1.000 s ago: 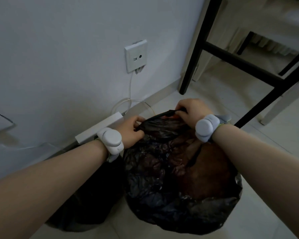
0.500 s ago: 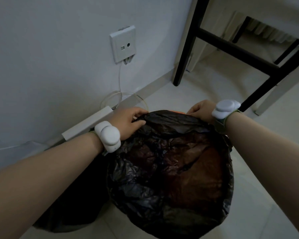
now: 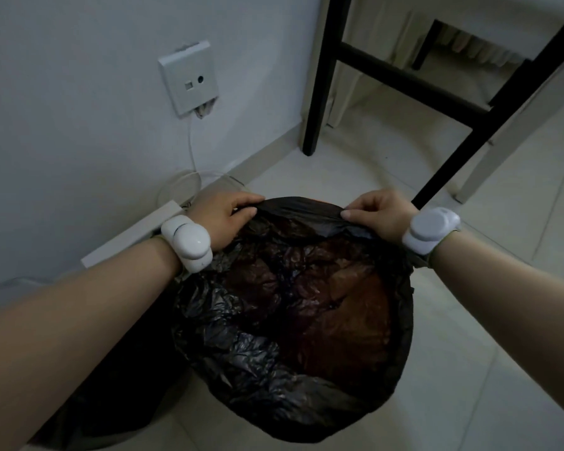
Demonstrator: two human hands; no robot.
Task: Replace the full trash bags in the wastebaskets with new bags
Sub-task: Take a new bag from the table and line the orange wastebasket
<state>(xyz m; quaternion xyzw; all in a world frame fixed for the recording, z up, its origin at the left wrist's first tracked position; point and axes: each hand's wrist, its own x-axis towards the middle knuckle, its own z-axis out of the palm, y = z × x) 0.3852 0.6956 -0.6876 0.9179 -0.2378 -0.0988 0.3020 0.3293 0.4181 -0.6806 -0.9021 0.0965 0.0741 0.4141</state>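
1. My left hand [image 3: 223,216] and right hand [image 3: 380,214] each grip the far edge of the black bag [image 3: 290,336], mid frame.
2. I should pull both sides evenly and slowly, so it won't rip.

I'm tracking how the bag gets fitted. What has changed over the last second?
The left hand and right hand held the far edge of the black bag close together a second ago. They have since moved apart along that edge, spreading the bag's mouth wide. Both still grip the edge. The wall socket and black furniture leg stayed put.
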